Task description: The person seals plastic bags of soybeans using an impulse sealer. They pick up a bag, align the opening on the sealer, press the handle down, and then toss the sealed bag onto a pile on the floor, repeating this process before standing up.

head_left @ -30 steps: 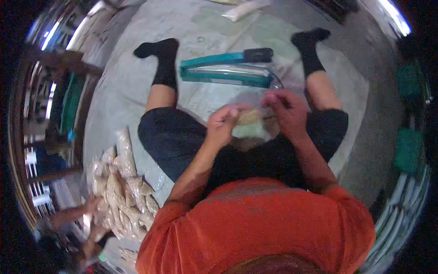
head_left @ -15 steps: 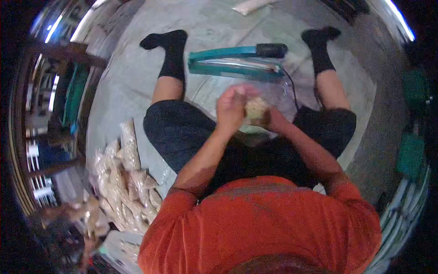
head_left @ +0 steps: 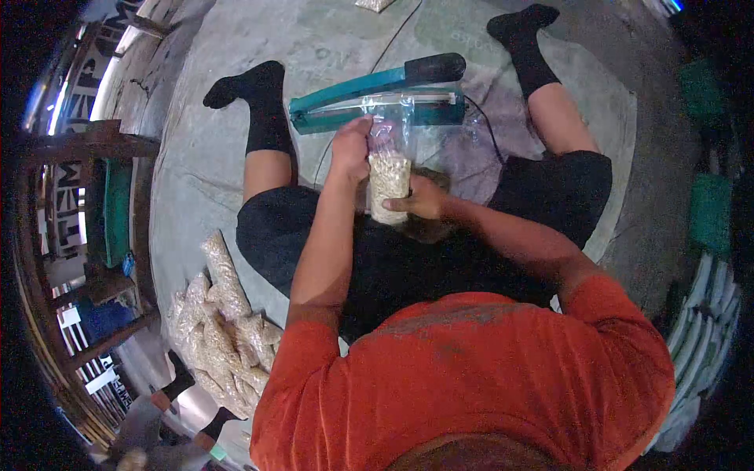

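Observation:
A clear plastic bag (head_left: 390, 179), its lower part filled with pale beans or grains, stands upright between my two hands over my lap. My left hand (head_left: 351, 149) is closed on the left edge of its upper, unfilled part. Around the filled lower part my right hand (head_left: 422, 198) is wrapped, thumb across the front. Just beyond lies a teal heat sealer (head_left: 377, 98) with a black handle; the bag's open top overlaps it in this view. A brownish thing (head_left: 436, 182), partly hidden, shows behind my right hand.
Filled bags (head_left: 220, 330) are heaped on the floor sheet (head_left: 204, 173) at my left. A black cord (head_left: 491, 129) runs from the sealer. Another bag (head_left: 373, 4) lies at the far edge. Another person's dark-socked feet (head_left: 179, 377) are at lower left, beside wooden racks (head_left: 86, 153).
The bag now stands upright with its clear top raised toward the sealer, my left hand at its upper edge. Before, both hands were close around it. The camera view has shifted.

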{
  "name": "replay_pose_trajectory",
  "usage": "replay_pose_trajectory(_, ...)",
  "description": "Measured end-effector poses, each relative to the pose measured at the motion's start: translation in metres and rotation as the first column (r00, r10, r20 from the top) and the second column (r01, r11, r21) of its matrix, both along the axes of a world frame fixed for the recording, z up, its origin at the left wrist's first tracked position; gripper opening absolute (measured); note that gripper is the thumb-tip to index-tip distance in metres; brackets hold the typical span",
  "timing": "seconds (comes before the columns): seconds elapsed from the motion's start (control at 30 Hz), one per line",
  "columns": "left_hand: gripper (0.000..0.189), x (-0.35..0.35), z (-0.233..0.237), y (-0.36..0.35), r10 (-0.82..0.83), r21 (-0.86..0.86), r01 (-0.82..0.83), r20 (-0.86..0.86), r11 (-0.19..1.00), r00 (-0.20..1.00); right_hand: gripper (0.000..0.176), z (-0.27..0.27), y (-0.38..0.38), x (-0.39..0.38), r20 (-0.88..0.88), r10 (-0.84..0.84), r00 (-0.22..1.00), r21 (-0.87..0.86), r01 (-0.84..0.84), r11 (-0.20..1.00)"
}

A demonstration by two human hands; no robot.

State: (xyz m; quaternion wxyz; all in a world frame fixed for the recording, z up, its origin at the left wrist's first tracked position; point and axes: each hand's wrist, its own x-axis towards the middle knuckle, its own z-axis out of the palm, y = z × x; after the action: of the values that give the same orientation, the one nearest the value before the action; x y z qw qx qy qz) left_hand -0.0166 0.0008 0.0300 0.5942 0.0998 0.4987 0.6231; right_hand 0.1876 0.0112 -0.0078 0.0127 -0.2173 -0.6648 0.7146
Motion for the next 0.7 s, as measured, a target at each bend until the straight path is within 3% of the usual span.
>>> replay_pose_trajectory(0.13, 0.028, -0.014, -0.018, 0.012, 0.020, 0.055, -0.021, 0.032, 0.998, 0.999, 0.066, -0.016, 0.009, -0.009, 0.030, 0.010, 0.999, -0.101, -0.007, 0.995)
replay_pose_trajectory(0.2, 0.031, -0.017, -0.022, 0.011, -0.022, 0.137, 0.009, 0.097, 0.991, 0.995, 0.051, -0.018, 0.015, -0.007, -0.097, 0.053, 0.994, -0.141, -0.066, 0.988)
replay_pose_trajectory(0.33, 0.036, -0.007, -0.030, 0.004, -0.085, 0.113, 0.071, 0.129, 0.991, 0.988, 0.049, -0.035, 0.017, -0.009, 0.019, 0.132, 0.991, -0.011, -0.132, 0.991)
replay_pose_trajectory(0.53, 0.038, -0.007, -0.038, 0.001, -0.029, 0.107, 0.009, 0.188, 0.994, 0.982, 0.049, -0.024, 0.020, -0.007, -0.104, 0.104, 0.989, -0.066, -0.111, 0.992)
replay_pose_trajectory(0.6, 0.037, -0.008, -0.037, 0.000, 0.010, 0.094, -0.029, 0.197, 0.995, 0.980, 0.045, -0.016, 0.027, -0.007, 0.171, 0.103, 0.980, -0.022, -0.101, 0.995)
replay_pose_trajectory(0.63, 0.037, -0.005, -0.034, 0.001, 0.011, 0.097, -0.031, 0.196, 0.995, 0.980, 0.045, -0.012, 0.035, -0.007, 0.170, 0.105, 0.980, -0.019, -0.103, 0.995)
replay_pose_trajectory(0.7, 0.039, 0.002, -0.027, 0.001, 0.030, 0.183, -0.068, 0.203, 0.981, 0.979, 0.041, -0.003, 0.056, -0.011, 0.272, -0.040, 0.961, 0.467, -0.095, 0.879)
